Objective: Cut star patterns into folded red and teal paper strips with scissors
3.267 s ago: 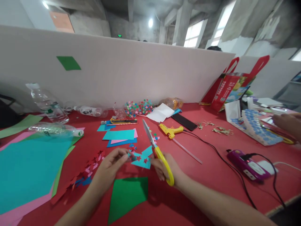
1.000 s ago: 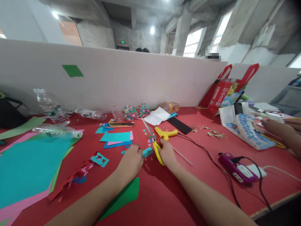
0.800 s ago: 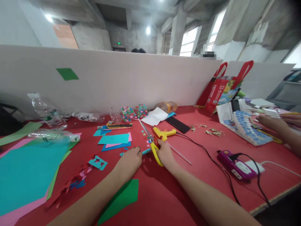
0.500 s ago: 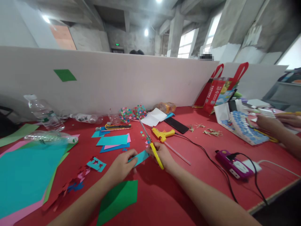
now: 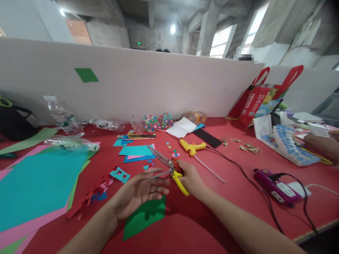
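My right hand is closed around scissors with yellow handles, their blades pointing up and to the left. A red part shows beside its fingers. My left hand is turned palm up with fingers apart, just left of the scissors. Between its thumb and fingers a thin blue paper strip appears nearly edge-on, reaching toward my right hand; whether anything touches its left end is unclear. Below lies a green paper sheet. A blue card with star cutouts is left of my left hand.
Behind are stacked paper pieces, a utility knife and a yellow glue gun. To the right, a black cord runs near a purple power strip. Plastic bottles and large blue paper occupy the left. Another person's hand is far right.
My left hand has loosened and rolled palm up. The blue strip has turned from showing its face to nearly edge-on. The scissors have tilted further left, and the whole view has shifted left.
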The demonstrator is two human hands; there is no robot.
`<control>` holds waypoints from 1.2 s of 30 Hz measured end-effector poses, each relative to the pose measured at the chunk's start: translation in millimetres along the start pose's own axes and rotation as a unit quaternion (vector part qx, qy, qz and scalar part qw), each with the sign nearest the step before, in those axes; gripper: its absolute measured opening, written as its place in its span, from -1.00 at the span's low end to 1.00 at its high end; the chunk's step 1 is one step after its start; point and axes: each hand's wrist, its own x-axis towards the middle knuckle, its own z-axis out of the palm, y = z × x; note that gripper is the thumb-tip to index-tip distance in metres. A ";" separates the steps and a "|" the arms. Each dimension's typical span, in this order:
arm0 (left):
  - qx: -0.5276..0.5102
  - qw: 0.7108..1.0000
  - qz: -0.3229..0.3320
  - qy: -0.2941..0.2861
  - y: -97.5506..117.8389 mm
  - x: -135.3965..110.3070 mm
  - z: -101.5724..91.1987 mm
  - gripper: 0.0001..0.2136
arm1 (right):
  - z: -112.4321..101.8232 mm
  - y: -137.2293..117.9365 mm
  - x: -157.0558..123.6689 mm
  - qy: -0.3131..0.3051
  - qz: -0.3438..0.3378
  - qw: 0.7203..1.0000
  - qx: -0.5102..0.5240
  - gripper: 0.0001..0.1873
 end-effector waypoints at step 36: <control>0.200 0.974 0.080 0.072 -31.1 7.1 1.9 -0.73 | 12.9 -13.6 -15.7 -0.086 0.139 0.977 0.135 -0.68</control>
